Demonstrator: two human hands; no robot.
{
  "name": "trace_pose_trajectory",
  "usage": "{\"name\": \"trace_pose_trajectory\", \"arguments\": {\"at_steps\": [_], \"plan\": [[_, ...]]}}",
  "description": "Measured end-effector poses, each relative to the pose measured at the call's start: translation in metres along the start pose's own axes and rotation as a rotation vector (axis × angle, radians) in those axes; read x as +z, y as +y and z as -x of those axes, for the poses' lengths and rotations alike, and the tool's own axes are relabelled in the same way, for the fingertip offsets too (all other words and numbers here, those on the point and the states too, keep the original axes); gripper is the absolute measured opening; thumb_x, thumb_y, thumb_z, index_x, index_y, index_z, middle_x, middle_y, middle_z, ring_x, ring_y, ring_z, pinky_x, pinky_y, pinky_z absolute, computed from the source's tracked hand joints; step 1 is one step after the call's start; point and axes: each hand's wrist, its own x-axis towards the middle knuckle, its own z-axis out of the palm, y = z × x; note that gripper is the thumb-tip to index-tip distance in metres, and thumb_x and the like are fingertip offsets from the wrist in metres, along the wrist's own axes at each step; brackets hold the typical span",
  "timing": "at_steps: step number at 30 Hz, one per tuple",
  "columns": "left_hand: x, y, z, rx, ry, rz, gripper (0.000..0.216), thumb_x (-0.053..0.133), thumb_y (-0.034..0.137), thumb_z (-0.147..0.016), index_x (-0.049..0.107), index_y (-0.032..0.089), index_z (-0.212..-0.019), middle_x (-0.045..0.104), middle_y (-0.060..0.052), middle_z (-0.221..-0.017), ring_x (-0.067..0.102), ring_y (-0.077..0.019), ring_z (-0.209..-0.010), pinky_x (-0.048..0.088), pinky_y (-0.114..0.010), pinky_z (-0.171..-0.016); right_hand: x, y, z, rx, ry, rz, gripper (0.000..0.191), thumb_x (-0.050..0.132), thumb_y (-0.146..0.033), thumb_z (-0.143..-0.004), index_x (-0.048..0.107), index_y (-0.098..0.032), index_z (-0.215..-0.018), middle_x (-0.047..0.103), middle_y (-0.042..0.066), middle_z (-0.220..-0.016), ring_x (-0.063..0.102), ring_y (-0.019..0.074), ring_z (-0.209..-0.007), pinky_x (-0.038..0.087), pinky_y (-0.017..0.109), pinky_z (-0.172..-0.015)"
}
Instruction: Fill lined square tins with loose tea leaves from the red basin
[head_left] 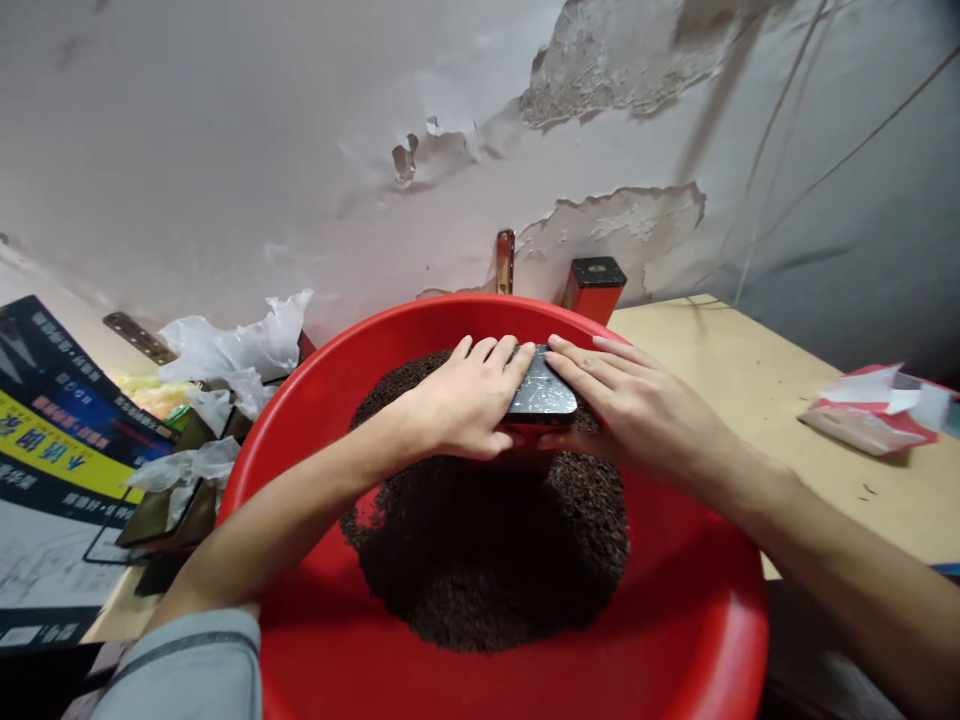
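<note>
A big red basin (675,640) fills the lower middle of the view and holds a heap of dark loose tea leaves (487,560). At the far side of the heap my left hand (465,400) and my right hand (637,410) both press on a dark flat lid (541,392) of a red tin that is mostly hidden under them. The fingers of both hands lie over the lid's top and my thumbs wrap under its near edge. My left sleeve is grey.
A second red tin with a dark lid (594,283) stands against the peeling wall behind the basin. White plastic bags (225,350) and printed boxes (52,430) crowd the left. A red and white packet (877,410) lies on the wooden table (750,370) at right.
</note>
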Motion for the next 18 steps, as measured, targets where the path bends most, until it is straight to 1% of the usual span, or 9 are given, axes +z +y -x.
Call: {"name": "trace_pose_trajectory", "arguments": {"at_steps": [6, 9, 12, 14, 15, 16, 17, 18], "plan": [[-0.002, 0.003, -0.020, 0.087, -0.058, 0.039, 0.097, 0.067, 0.049, -0.086, 0.026, 0.005, -0.162, 0.030, -0.028, -0.170, 0.033, -0.0422, -0.154, 0.022, -0.055, -0.127, 0.004, 0.004, 0.006, 0.000, -0.017, 0.023, 0.076, 0.071, -0.053, -0.093, 0.050, -0.018, -0.158, 0.056, 0.018, -0.154, 0.063, 0.0389, -0.133, 0.045, 0.062, -0.119], [0.000, 0.002, -0.023, 0.089, -0.031, 0.092, 0.098, 0.066, 0.052, -0.086, 0.026, 0.005, -0.163, 0.026, -0.027, -0.172, 0.030, -0.0418, -0.156, 0.020, -0.055, -0.127, 0.009, 0.003, 0.011, 0.030, 0.006, 0.037, 0.079, 0.072, -0.050, -0.093, 0.046, -0.015, -0.160, 0.054, 0.019, -0.155, 0.064, 0.0383, -0.132, 0.046, 0.060, -0.118], [0.001, -0.004, -0.024, 0.076, -0.027, 0.232, 0.101, 0.061, 0.057, -0.086, 0.022, 0.008, -0.165, 0.018, -0.024, -0.175, 0.022, -0.0411, -0.160, 0.017, -0.056, -0.128, 0.008, 0.003, 0.012, 0.036, -0.001, -0.011, 0.084, 0.073, -0.050, -0.092, 0.045, -0.011, -0.160, 0.051, 0.020, -0.158, 0.060, 0.0387, -0.137, 0.047, 0.058, -0.119], [0.003, -0.009, -0.026, 0.040, -0.039, 0.397, 0.095, 0.054, 0.058, -0.088, 0.022, 0.012, -0.166, 0.018, -0.020, -0.176, 0.020, -0.0398, -0.161, 0.016, -0.057, -0.129, 0.002, 0.005, 0.007, 0.048, -0.035, -0.085, 0.077, 0.068, -0.055, -0.094, 0.052, -0.011, -0.155, 0.053, 0.020, -0.157, 0.059, 0.0380, -0.138, 0.049, 0.056, -0.117], [0.005, -0.012, -0.027, 0.013, -0.022, 0.504, 0.091, 0.049, 0.056, -0.090, 0.022, 0.014, -0.166, 0.019, -0.017, -0.176, 0.021, -0.0386, -0.161, 0.016, -0.057, -0.129, -0.002, 0.006, 0.002, 0.071, -0.051, -0.124, 0.070, 0.063, -0.057, -0.096, 0.058, -0.012, -0.151, 0.057, 0.019, -0.154, 0.060, 0.0373, -0.137, 0.050, 0.056, -0.116], [0.009, -0.015, -0.028, -0.018, 0.033, 0.622, 0.085, 0.045, 0.052, -0.092, 0.022, 0.017, -0.167, 0.023, -0.015, -0.176, 0.023, -0.0370, -0.161, 0.018, -0.056, -0.129, -0.006, 0.006, -0.002, 0.106, -0.061, -0.160, 0.064, 0.059, -0.058, -0.098, 0.064, -0.014, -0.145, 0.062, 0.017, -0.149, 0.062, 0.0363, -0.135, 0.051, 0.056, -0.115], [0.013, -0.018, -0.028, -0.047, 0.127, 0.744, 0.080, 0.040, 0.048, -0.094, 0.023, 0.019, -0.167, 0.026, -0.013, -0.175, 0.025, -0.0349, -0.161, 0.020, -0.055, -0.129, -0.009, 0.006, -0.008, 0.148, -0.067, -0.196, 0.059, 0.056, -0.058, -0.100, 0.068, -0.017, -0.140, 0.066, 0.016, -0.145, 0.063, 0.0354, -0.133, 0.051, 0.056, -0.115], [0.018, -0.020, -0.028, -0.075, 0.248, 0.854, 0.076, 0.036, 0.044, -0.095, 0.024, 0.019, -0.166, 0.029, -0.012, -0.174, 0.027, -0.0327, -0.160, 0.023, -0.054, -0.129, -0.010, 0.005, -0.013, 0.192, -0.069, -0.232, 0.056, 0.055, -0.058, -0.100, 0.070, -0.019, -0.137, 0.068, 0.014, -0.142, 0.064, 0.0347, -0.132, 0.052, 0.056, -0.115]]}}
